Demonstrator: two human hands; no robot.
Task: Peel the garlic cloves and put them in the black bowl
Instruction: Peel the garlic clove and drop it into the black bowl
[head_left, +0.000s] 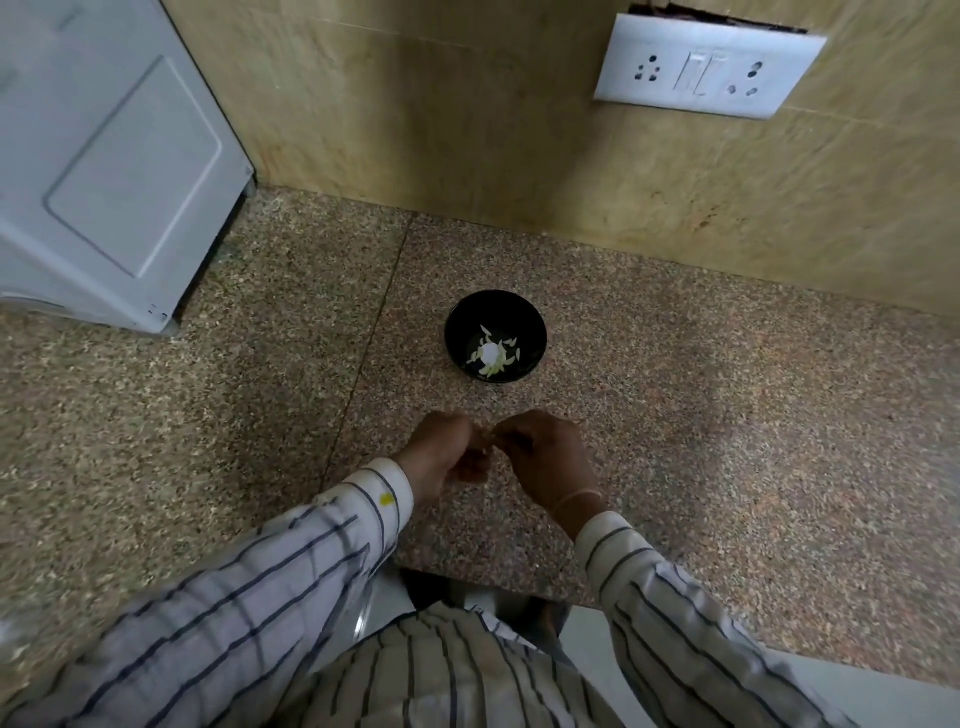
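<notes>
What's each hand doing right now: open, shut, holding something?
Left hand: fingers curled, pinching what looks like a clove, barely visible.
Right hand: fingers curled, pinching the same clove from the other side.

white shirt (291, 587) with dark stripes, long cuffed sleeves.

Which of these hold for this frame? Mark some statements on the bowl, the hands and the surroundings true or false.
1. The black bowl holds pale garlic pieces. True.
2. Both hands are in the bowl. False: the left hand and right hand meet over the counter, on the person's side of the bowl, pinching a small piece.
3. The bowl stands on the white appliance. False: it stands on the counter; the appliance is further left.
4. A switch plate is on the wall. True.
</notes>
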